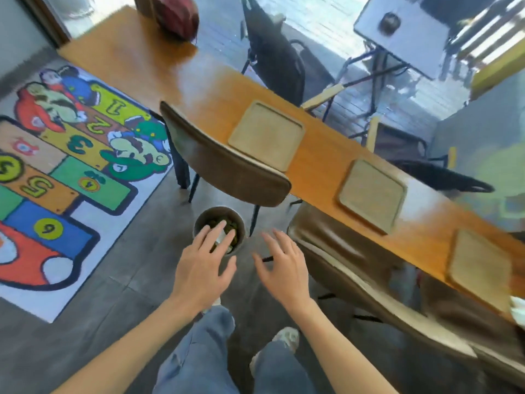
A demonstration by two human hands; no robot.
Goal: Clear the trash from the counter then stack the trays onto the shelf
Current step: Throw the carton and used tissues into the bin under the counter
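Observation:
Three light wooden trays lie in a row on the long orange-brown counter (147, 55): one (266, 135) near the middle, a second (372, 194) to its right, a third (480, 268) at the far right. On the floor below stands a round bin (238, 223) holding dark green and pale trash. My left hand (203, 268) hovers over the bin's near rim, fingers spread, holding nothing. My right hand (284, 268) is just right of the bin, also spread and empty. Something white (518, 308) shows at the right edge near the third tray.
Two brown chairs stand at the counter's near side, one (224, 166) behind the bin, one (355, 268) to my right. A colourful numbered rug (56, 172) covers the floor at left. A dark red helmet-like object (176, 15) sits at the counter's far end. Black chairs stand beyond.

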